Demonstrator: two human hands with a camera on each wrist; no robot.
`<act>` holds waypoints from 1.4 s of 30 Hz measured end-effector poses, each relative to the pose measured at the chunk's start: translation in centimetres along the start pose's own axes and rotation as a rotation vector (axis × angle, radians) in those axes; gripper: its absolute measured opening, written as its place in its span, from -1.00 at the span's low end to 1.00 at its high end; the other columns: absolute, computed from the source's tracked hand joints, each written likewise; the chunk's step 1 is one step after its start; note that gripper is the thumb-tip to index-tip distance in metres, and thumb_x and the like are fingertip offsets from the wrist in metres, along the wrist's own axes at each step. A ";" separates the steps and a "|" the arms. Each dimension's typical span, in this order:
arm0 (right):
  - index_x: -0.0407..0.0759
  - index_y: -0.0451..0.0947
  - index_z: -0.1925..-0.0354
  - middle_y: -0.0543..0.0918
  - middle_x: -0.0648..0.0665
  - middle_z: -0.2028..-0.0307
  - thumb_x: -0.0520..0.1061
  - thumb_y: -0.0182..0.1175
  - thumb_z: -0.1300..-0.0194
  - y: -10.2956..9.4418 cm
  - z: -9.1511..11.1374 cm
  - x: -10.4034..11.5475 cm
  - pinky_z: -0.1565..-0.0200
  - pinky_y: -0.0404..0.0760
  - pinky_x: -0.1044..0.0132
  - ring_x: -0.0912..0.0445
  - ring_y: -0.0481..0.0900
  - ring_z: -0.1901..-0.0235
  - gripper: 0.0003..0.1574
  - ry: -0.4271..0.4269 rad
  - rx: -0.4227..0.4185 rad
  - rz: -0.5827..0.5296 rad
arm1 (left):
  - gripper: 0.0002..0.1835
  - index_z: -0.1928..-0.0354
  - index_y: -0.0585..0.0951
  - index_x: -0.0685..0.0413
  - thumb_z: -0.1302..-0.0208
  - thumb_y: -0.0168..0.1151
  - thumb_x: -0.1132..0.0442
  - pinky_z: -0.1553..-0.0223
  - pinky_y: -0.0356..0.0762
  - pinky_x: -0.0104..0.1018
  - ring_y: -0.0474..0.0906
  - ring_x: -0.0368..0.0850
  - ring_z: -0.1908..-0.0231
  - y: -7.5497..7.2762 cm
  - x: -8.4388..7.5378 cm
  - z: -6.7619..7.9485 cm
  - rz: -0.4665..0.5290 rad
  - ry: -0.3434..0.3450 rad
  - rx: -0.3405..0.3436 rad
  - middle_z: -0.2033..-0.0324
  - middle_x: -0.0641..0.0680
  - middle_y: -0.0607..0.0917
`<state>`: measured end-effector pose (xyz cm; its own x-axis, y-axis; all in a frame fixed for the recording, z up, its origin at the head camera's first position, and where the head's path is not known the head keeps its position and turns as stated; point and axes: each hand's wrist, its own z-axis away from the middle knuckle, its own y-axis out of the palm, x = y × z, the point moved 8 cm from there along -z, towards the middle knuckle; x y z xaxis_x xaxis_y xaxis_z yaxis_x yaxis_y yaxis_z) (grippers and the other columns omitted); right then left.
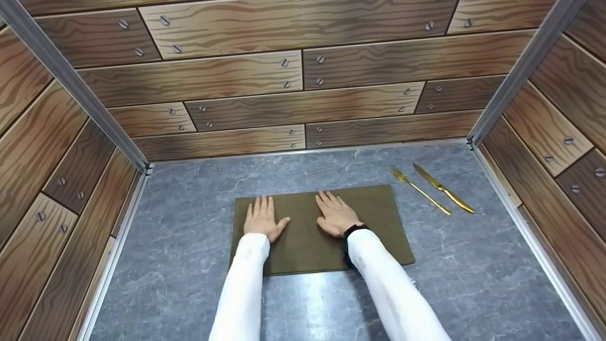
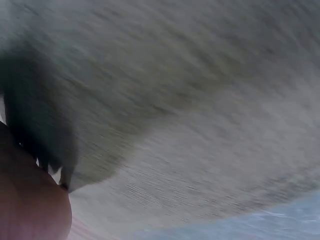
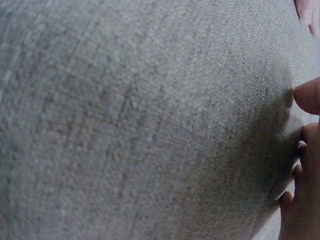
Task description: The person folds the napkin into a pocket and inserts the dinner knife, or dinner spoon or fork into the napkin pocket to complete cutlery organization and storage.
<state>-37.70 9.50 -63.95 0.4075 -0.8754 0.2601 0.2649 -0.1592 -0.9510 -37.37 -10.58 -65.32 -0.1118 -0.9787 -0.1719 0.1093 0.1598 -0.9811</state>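
An olive-brown rectangular cloth [image 1: 303,237] lies flat on the grey surface, its woven texture filling both wrist views. Flat on its left part rests my left hand [image 1: 262,220], fingers straight toward the far edge and thumb spread inward. My right hand [image 1: 337,219] lies on the cloth right of its middle, fingers extended to the far edge and angled left. Neither hand holds anything. In the right wrist view, the right thumb [image 3: 307,95] and fingertips touch the weave.
A gold fork [image 1: 423,193] and a gold knife [image 1: 444,188] lie side by side to the right of the cloth. Wood-patterned panels [image 1: 303,76] rise at the back and both sides of the grey marbled surface [image 1: 180,265], with metal strips along the edges.
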 end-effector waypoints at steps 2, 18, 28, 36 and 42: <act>-0.22 -0.04 -0.53 -0.04 -0.20 -0.52 0.03 -0.13 -0.44 0.1 0.0 -0.1 -0.45 -0.12 0.04 -0.06 -0.16 -0.50 -0.17 -0.001 0.000 -0.008 | 0.04 -0.52 0.05 0.22 -0.31 -0.16 -0.47 -0.44 -0.22 0.07 -0.12 0.17 -0.48 -0.2 1.0 0.3 0.021 -0.039 -0.018 -0.49 0.26 0.06; -0.24 -0.09 -0.54 -0.04 -0.24 -0.52 0.12 -0.14 -0.45 -0.2 0.6 -4.4 -0.45 -0.21 0.00 -0.09 -0.19 -0.50 -0.13 0.063 -0.035 -0.062 | -0.09 -0.54 -0.01 0.19 -0.43 -0.22 -0.33 -0.45 -0.33 0.05 -0.29 0.26 -0.48 -0.4 3.8 1.1 0.092 -0.171 -0.013 -0.51 0.30 -0.08; -0.28 -0.20 -0.54 -0.16 -0.33 -0.51 0.17 -0.25 -0.51 -0.7 3.0 -12.1 -0.43 -0.33 -0.10 -0.20 -0.26 -0.49 -0.12 0.174 -0.069 -0.076 | -0.14 -0.55 -0.03 0.16 -0.46 -0.22 -0.28 -0.45 -0.35 0.04 -0.31 0.25 -0.48 -0.2 4.0 1.2 0.111 -0.170 0.012 -0.51 0.29 -0.09; -0.41 -0.17 -0.51 -0.15 -0.46 -0.49 0.17 -0.21 -0.49 -1.6 4.7 -14.2 -0.43 -0.26 -0.13 -0.30 -0.27 -0.47 -0.07 0.228 -0.109 -0.071 | -0.12 -0.56 -0.11 0.13 -0.45 -0.29 -0.32 -0.45 -0.42 0.01 -0.38 0.23 -0.48 0.1 4.1 1.1 0.101 -0.175 0.059 -0.52 0.27 -0.17; -0.41 -0.14 -0.50 -0.11 -0.45 -0.48 0.14 -0.17 -0.49 -2.1 4.9 -13.6 -0.43 -0.21 -0.13 -0.29 -0.23 -0.47 -0.09 0.237 -0.125 -0.057 | -0.10 -0.55 -0.07 0.16 -0.43 -0.22 -0.32 -0.44 -0.39 0.08 -0.33 0.26 -0.48 0.0 4.2 1.1 0.102 -0.173 0.050 -0.51 0.30 -0.13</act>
<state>-39.56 24.00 -64.67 0.1749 -0.9435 0.2815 0.1654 -0.2537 -0.9531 -36.79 -14.80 -65.99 0.0729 -0.9660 -0.2482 0.1604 0.2570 -0.9530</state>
